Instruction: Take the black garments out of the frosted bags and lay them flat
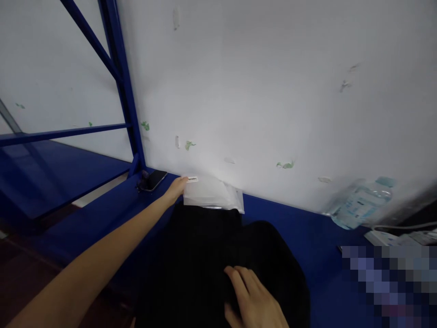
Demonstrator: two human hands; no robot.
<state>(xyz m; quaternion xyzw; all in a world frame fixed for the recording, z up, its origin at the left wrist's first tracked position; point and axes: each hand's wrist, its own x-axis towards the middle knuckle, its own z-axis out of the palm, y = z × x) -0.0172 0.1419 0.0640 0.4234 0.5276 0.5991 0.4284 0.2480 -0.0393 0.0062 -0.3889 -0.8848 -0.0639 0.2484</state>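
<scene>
At the back edge of the blue surface, my left hand (178,187) is closed on the left edge of a clear plastic bag (208,193). The bag lies flat against the wall, with a small white label (192,179) near my fingertips. In front of it spreads a large piece of black cloth (201,259); I cannot tell what kind of garment it is. My right hand (254,298) rests low over this cloth, fingers bent and the thumb apart from them. Nothing shows between them.
A phone (154,181) with a small dark item beside it lies left of the bag. On the right, a water bottle (363,202) leans against the wall near white items (382,238). A blue metal frame (126,100) rises at left. The lower right corner is pixelated.
</scene>
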